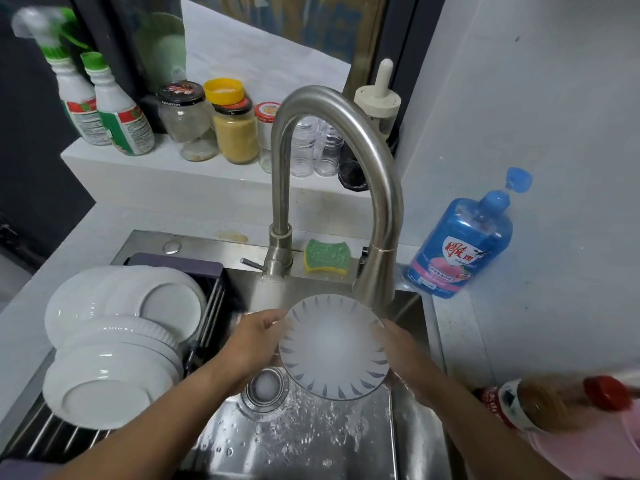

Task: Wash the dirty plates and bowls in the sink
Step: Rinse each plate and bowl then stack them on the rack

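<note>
Plate (334,346) with blue-flecked rim held tilted over the sink (235,445) under the tap (332,98), fingers of left hand (256,344) and right hand (405,355) grasping opposite edges, water sheeting off the low edge; best turned slowly so the stream reaches the whole face.

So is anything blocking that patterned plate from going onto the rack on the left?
Nothing visible lies between the patterned plate and the rack. White plates and bowls already crowd the rack, though.
</note>
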A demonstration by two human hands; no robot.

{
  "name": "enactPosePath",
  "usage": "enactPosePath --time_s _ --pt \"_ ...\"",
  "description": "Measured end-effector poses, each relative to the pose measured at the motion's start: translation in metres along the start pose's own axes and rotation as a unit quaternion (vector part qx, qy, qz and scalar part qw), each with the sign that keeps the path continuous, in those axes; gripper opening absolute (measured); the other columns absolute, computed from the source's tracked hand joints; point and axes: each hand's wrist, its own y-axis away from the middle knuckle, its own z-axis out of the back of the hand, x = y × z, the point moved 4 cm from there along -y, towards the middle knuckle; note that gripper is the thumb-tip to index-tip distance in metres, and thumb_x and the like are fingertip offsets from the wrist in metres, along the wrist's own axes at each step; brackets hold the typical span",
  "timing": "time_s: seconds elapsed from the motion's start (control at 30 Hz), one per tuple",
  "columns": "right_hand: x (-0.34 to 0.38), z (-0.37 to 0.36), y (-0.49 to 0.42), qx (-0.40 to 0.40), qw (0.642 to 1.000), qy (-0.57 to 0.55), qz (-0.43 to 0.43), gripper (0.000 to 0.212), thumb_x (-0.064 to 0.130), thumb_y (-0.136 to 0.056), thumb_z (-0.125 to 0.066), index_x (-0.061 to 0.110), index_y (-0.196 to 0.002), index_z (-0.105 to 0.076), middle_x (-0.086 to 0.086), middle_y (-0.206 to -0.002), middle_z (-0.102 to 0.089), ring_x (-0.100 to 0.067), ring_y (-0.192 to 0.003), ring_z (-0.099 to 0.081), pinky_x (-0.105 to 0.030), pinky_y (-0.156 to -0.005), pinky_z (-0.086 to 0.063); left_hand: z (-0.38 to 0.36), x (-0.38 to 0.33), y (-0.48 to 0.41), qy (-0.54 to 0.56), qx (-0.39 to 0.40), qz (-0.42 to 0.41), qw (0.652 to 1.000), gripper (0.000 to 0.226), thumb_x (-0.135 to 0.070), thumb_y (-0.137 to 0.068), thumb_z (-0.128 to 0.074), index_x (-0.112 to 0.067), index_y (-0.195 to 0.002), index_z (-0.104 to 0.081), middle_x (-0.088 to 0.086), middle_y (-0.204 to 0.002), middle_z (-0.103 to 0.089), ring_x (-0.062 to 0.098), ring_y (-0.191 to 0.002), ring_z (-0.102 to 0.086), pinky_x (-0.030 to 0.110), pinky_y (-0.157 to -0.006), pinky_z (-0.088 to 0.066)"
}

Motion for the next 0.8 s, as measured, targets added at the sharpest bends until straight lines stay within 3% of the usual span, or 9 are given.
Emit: enactPosePath --time_s 0.1,0.2,0.3,0.37,0.43,0.53,0.6,0.7,0.8 --pt "0.011 -0.001 0.006 0.03 0.999 -0.026 0.011 0.028 0.029 -0.092 -0.047 0.038 -0.106 -0.069 -0.011 -0.089 -0.074 -0.035 -0.072 -0.068 -0.042 -0.065 -0.05 0.004 0.006 -0.004 -0.006 -0.014 0.027 1.0 0.027 -0.014 -0.105 -0.054 0.002 -0.096 -0.073 0.017 -0.084 -0.068 0.023 -0.074 -0.058 0.039 -0.07 -0.048" --pt "0.015 -0.001 0.01 0.05 0.996 -0.078 0.009 0.029 0.039 -0.098 -0.047 0.029 -0.087 -0.072 -0.014 -0.073 -0.055 -0.022 -0.053 -0.044 -0.029 -0.052 -0.026 0.003 0.009 -0.006 0.033 -0.012 0.053 0.998 0.026 -0.011 -0.104 -0.054 0.008 -0.104 -0.072 0.03 -0.098 -0.073 0.028 -0.081 -0.062 0.036 -0.071 -0.052" --pt "0.013 -0.001 0.006 0.03 0.992 -0.118 -0.027 0.046 0.053 -0.102 -0.039 0.024 -0.085 -0.07 -0.011 -0.079 -0.062 -0.017 -0.062 -0.051 -0.03 -0.058 -0.035 -0.004 0.01 -0.005 0.08 0.003 0.082 0.993 0.023 -0.004 -0.102 -0.054 0.009 -0.109 -0.072 0.03 -0.107 -0.073 0.03 -0.084 -0.07 0.034 -0.064 -0.061" --pt "0.01 -0.001 0.0 0.0 0.991 -0.128 -0.038 0.054 0.056 -0.103 -0.033 0.02 -0.104 -0.073 -0.005 -0.1 -0.077 -0.021 -0.091 -0.068 -0.039 -0.083 -0.053 -0.008 0.011 -0.003 0.099 0.013 0.12 0.988 0.023 0.001 -0.1 -0.053 0.007 -0.109 -0.073 0.025 -0.104 -0.075 0.026 -0.08 -0.075 0.032 -0.057 -0.061" --pt "0.008 -0.002 -0.007 -0.039 0.985 -0.165 -0.022 0.056 0.052 -0.105 -0.033 0.012 -0.111 -0.071 -0.009 -0.11 -0.076 -0.029 -0.11 -0.066 -0.048 -0.102 -0.048 -0.011 0.012 0.001 0.121 0.025 0.177 0.976 0.022 0.003 -0.099 -0.052 0.01 -0.109 -0.07 0.024 -0.097 -0.076 0.026 -0.075 -0.076 0.032 -0.054 -0.062" --pt "0.014 -0.006 -0.012 -0.119 0.964 -0.237 -0.004 0.044 0.041 -0.103 -0.04 0.007 -0.097 -0.068 -0.021 -0.104 -0.069 -0.036 -0.103 -0.063 -0.044 -0.093 -0.049 -0.015 0.016 0.008 0.185 0.04 0.271 0.944 0.022 -0.002 -0.101 -0.053 0.015 -0.114 -0.061 0.029 -0.085 -0.072 0.031 -0.059 -0.074 0.033 -0.045 -0.06" --pt "0.018 -0.011 -0.015 -0.162 0.952 -0.259 -0.025 0.042 0.05 -0.089 -0.05 0.014 -0.085 -0.071 -0.018 -0.094 -0.068 -0.034 -0.095 -0.064 -0.046 -0.086 -0.051 -0.018 0.019 0.012 0.208 0.047 0.289 0.933 0.028 -0.01 -0.104 -0.052 0.012 -0.12 -0.059 0.032 -0.088 -0.068 0.032 -0.056 -0.073 0.036 -0.045 -0.06" --pt "0.01 -0.018 -0.029 -0.197 0.951 -0.226 -0.074 0.061 0.066 -0.057 -0.05 0.015 -0.08 -0.072 -0.013 -0.095 -0.072 -0.037 -0.096 -0.066 -0.057 -0.094 -0.053 -0.017 0.025 0.016 0.14 0.06 0.251 0.956 0.053 -0.046 -0.104 -0.051 0.003 -0.118 -0.066 0.024 -0.09 -0.069 0.027 -0.063 -0.066 0.036 -0.058 -0.061" --pt "0.003 -0.021 -0.035 -0.212 0.953 -0.19 -0.102 0.07 0.071 -0.06 -0.049 0.012 -0.091 -0.069 -0.013 -0.101 -0.071 -0.036 -0.098 -0.066 -0.056 -0.099 -0.051 -0.012 0.019 0.024 0.097 0.077 0.143 0.982 0.063 -0.067 -0.094 -0.043 -0.013 -0.104 -0.075 0.003 -0.099 -0.076 0.016 -0.084 -0.064 0.035 -0.09 -0.052"
